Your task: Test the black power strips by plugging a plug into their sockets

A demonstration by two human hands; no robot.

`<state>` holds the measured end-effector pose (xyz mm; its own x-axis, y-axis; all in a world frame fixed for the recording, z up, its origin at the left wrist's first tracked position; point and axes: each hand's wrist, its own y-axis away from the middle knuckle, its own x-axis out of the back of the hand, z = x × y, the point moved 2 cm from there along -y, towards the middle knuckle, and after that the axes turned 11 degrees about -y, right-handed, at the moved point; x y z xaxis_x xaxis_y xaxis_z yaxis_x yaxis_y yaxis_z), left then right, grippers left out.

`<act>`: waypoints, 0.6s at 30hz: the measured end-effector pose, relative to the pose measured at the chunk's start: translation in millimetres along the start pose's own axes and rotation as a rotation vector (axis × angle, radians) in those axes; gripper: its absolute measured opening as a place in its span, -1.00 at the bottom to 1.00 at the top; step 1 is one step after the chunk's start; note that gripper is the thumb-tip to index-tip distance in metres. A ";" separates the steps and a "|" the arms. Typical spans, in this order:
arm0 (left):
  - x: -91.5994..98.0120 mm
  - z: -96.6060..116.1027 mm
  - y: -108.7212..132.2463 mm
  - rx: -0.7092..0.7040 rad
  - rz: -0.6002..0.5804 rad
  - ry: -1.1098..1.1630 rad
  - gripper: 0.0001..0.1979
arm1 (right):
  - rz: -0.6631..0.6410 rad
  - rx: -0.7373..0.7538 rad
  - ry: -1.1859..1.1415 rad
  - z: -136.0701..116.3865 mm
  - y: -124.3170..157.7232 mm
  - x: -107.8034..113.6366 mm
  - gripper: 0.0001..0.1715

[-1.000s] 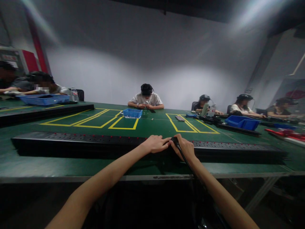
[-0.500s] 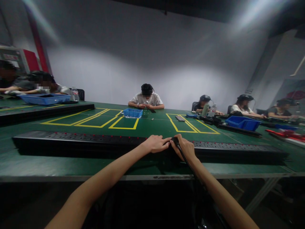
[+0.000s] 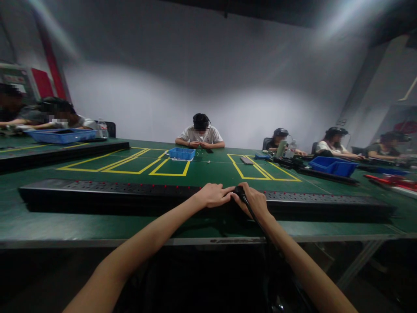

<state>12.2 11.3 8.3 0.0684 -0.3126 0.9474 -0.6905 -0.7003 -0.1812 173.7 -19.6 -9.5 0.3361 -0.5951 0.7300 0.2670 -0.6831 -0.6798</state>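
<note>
A long black power strip (image 3: 130,198), with red dots along its top and rows of sockets, lies across the table in front of me. My right hand (image 3: 254,200) is closed around a black plug (image 3: 239,190) at the strip's middle. From the plug a black cable (image 3: 250,209) runs down along my right forearm. My left hand (image 3: 212,195) lies on the strip just left of the plug, its thumb and forefinger stretched toward it and apart. The plug's underside is hidden, so I cannot tell how far it sits in a socket.
Beyond the strip, yellow tape outlines (image 3: 167,174) mark the green table (image 3: 208,174). A blue bin (image 3: 181,154) and a phone-like slab (image 3: 246,161) lie there. Another blue bin (image 3: 332,166) stands at right, a blue tray (image 3: 63,136) at left. Several people sit around the table.
Both hands stay at the middle of the strip with hardly any movement. The view has shifted very slightly.
</note>
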 end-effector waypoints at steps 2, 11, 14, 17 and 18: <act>-0.2 0.1 0.0 0.001 0.001 -0.001 -0.64 | 0.000 0.003 -0.004 0.3 -0.2 0.0 -0.67; -1.1 0.2 -0.4 -0.002 0.016 -0.007 -0.66 | 0.003 0.006 -0.011 -0.8 -0.9 1.2 -0.68; -1.2 0.4 -0.9 0.001 0.015 -0.007 -0.66 | 0.006 0.004 -0.005 -1.3 -0.7 1.5 -0.67; -1.0 0.8 -1.2 0.004 0.013 -0.004 -0.65 | 0.008 0.006 0.000 -1.7 -0.4 1.8 -0.65; -0.9 0.9 -1.1 0.005 0.012 -0.003 -0.65 | 0.009 0.007 0.001 -1.8 -0.3 1.9 -0.64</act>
<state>13.6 11.8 7.5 0.0621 -0.3233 0.9443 -0.6875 -0.6997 -0.1943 172.6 -21.4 -7.7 0.3380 -0.6017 0.7237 0.2704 -0.6745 -0.6870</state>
